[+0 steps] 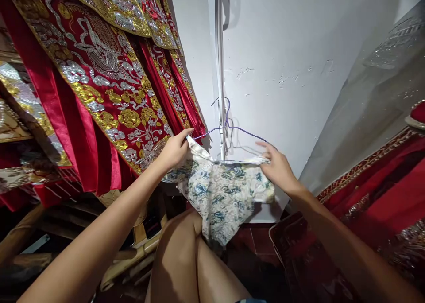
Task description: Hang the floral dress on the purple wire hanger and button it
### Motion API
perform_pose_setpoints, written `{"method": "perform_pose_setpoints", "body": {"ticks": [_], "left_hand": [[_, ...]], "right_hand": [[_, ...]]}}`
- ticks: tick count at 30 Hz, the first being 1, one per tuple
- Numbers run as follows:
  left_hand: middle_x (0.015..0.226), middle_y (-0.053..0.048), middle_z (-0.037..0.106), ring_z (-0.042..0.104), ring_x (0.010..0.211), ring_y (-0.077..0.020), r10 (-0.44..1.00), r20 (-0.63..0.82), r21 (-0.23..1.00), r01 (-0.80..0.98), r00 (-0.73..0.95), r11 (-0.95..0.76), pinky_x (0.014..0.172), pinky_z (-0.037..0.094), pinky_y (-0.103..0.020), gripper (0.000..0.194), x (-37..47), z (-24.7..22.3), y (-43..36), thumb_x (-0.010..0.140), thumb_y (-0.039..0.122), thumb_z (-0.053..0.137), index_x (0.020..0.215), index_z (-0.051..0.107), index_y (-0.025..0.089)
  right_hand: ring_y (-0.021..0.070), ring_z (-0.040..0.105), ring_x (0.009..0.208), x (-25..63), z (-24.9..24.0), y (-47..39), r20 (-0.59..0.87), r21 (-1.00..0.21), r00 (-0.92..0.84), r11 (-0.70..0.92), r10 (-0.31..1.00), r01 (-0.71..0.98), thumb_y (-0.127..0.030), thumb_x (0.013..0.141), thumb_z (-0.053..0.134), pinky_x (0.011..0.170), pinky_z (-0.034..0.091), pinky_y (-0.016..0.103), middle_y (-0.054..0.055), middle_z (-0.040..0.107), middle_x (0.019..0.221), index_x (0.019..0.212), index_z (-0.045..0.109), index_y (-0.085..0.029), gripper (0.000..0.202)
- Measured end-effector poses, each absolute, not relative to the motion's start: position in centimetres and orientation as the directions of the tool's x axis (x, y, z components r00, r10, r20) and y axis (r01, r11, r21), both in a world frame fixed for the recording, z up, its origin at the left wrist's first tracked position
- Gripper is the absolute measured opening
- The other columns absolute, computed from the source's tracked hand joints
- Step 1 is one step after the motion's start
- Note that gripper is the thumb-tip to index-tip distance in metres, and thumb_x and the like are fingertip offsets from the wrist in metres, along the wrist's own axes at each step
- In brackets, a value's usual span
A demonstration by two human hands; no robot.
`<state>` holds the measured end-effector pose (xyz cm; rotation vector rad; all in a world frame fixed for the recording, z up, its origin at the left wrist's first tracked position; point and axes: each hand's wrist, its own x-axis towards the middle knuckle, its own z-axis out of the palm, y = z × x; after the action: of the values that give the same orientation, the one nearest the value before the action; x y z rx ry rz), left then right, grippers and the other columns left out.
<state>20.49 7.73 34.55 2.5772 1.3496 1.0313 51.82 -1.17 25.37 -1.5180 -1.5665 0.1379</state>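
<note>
A white garment with blue and green flowers hangs spread between my hands, over my knees. My left hand pinches its upper left corner, close to the left arm of a purple wire hanger. At the upper right edge, my right hand grips the cloth with thumb and fingers, its index finger stretched toward the hanger's right end. The hanger's hook points up, in front of a thin white vertical strip. How far the hanger sits inside the garment is partly hidden.
Red costumes with gold and silver embroidery hang at the left. Bamboo poles lie low on the left. A white wall stands ahead. Red beaded fabric is at the right, near a dark red glossy object.
</note>
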Motion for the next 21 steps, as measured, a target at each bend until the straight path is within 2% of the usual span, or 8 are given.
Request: {"method": "perform_pose_setpoints", "body": {"ticks": [2, 4, 7, 9, 11, 15, 18, 21], "left_hand": [[0.135, -0.01, 0.065, 0.066, 0.11, -0.0251, 0.746, 0.523, 0.347, 0.697, 0.412, -0.627, 0.1, 0.047, -0.037, 0.055, 20.2, 34.0, 7.6, 0.091, 0.019, 0.038, 0.143, 0.053, 0.015], [0.128, -0.01, 0.068, 0.067, 0.104, -0.0241, 0.748, 0.522, 0.356, 0.692, 0.411, -0.628, 0.095, 0.048, -0.035, 0.052, 19.9, 33.7, 7.5, 0.093, 0.022, 0.038, 0.142, 0.053, 0.015], [0.106, -0.008, 0.072, 0.066, 0.089, -0.0218, 0.757, 0.554, 0.364, 0.716, 0.348, -0.596, 0.086, 0.048, -0.031, 0.045, 19.4, 34.2, 7.7, 0.092, 0.023, 0.041, 0.133, 0.057, 0.015], [0.089, -0.006, 0.07, 0.063, 0.079, -0.0202, 0.77, 0.588, 0.403, 0.735, 0.248, -0.545, 0.079, 0.047, -0.029, 0.036, 19.2, 34.7, 8.1, 0.091, 0.026, 0.046, 0.122, 0.06, 0.014], [0.079, -0.004, 0.067, 0.06, 0.073, -0.0189, 0.798, 0.586, 0.485, 0.728, 0.14, -0.484, 0.071, 0.044, -0.028, 0.028, 19.1, 34.8, 8.5, 0.088, 0.031, 0.053, 0.109, 0.061, 0.014], [0.074, -0.004, 0.065, 0.059, 0.071, -0.0189, 0.824, 0.558, 0.56, 0.689, 0.098, -0.461, 0.065, 0.04, -0.027, 0.022, 19.3, 34.1, 9.1, 0.09, 0.034, 0.051, 0.084, 0.063, 0.016], [0.079, -0.004, 0.069, 0.06, 0.076, -0.0202, 0.767, 0.621, 0.496, 0.678, 0.161, -0.543, 0.07, 0.039, -0.029, 0.031, 19.3, 33.5, 9.0, 0.096, 0.034, 0.042, 0.093, 0.068, 0.019], [0.091, -0.003, 0.073, 0.06, 0.087, -0.0231, 0.722, 0.645, 0.392, 0.701, 0.252, -0.595, 0.082, 0.039, -0.033, 0.035, 18.9, 33.1, 8.7, 0.098, 0.036, 0.039, 0.107, 0.07, 0.023]], "right_hand": [[0.021, 0.06, 0.075, 53.7, 25.7, -0.6, 0.585, -0.658, 0.31, 0.215, 0.749, 0.722, -0.015, 0.07, 0.056, 0.067, 0.042, 0.029, 0.006, 0.069, 0.09, 0.152, 0.04, -0.018, 0.084], [0.021, 0.06, 0.074, 55.6, 26.9, 0.1, 0.527, -0.693, 0.333, 0.168, 0.782, 0.702, -0.019, 0.07, 0.06, 0.066, 0.043, 0.03, 0.006, 0.069, 0.088, 0.139, 0.056, -0.015, 0.069], [0.0191, 0.06, 0.068, 58.0, 29.8, 0.7, 0.186, -0.813, 0.111, 0.09, 0.976, 0.575, -0.03, 0.07, 0.072, 0.061, 0.041, 0.029, 0.008, 0.071, 0.082, 0.097, 0.076, -0.011, 0.033], [0.0164, 0.06, 0.06, 58.7, 31.3, 0.4, -0.037, -0.901, -0.095, 0.008, 0.995, 0.433, -0.036, 0.069, 0.078, 0.058, 0.039, 0.029, 0.008, 0.071, 0.074, 0.085, 0.076, -0.008, 0.032], [0.0128, 0.058, 0.052, 58.4, 31.8, 0.0, -0.113, -0.963, -0.182, -0.062, 0.977, 0.263, -0.04, 0.075, 0.074, 0.055, 0.038, 0.029, 0.007, 0.068, 0.064, 0.076, 0.074, -0.007, 0.033], [0.0212, 0.07, 0.069, 54.2, 29.6, -0.5, 0.012, -0.995, -0.011, 0.011, 1.0, -0.099, -0.058, 0.089, 0.056, 0.068, 0.051, 0.034, 0.01, 0.074, 0.077, 0.08, 0.073, -0.014, 0.048], [0.0275, 0.072, 0.094, 50.5, 27.3, -0.6, 0.123, -0.952, 0.177, 0.166, 0.977, -0.257, -0.057, 0.088, 0.06, 0.083, 0.054, 0.039, 0.01, 0.077, 0.093, 0.092, 0.073, -0.018, 0.041], [0.0271, 0.07, 0.102, 49.1, 25.4, -0.9, 0.164, -0.929, 0.203, 0.22, 0.965, -0.298, -0.055, 0.09, 0.059, 0.088, 0.053, 0.04, 0.008, 0.077, 0.096, 0.095, 0.073, -0.021, 0.037]]}}
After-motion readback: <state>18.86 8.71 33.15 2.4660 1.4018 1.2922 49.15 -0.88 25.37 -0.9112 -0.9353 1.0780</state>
